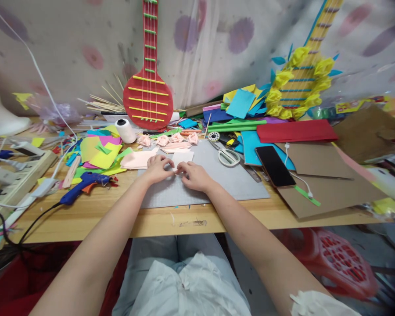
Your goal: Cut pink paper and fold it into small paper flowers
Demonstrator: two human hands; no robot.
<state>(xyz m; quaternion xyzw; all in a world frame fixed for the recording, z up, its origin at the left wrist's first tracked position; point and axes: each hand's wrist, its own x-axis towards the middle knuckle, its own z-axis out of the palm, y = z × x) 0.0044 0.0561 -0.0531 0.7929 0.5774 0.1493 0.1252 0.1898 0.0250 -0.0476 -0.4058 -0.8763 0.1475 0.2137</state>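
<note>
Both my hands meet over a pale pink sheet of paper that lies on a grey cutting mat. My left hand has its fingers curled and pressed on the paper's near edge. My right hand pinches the same edge, fingertips touching the left hand's. More pale pink paper lies just left of the hands. Several small folded pink paper flowers sit in a row behind the sheet.
Scissors and a tape roll lie on the mat's right. A black phone rests on brown cardboard. A blue glue gun, a power strip, a thread spool and coloured paper scraps crowd the left. A red paper guitar leans behind.
</note>
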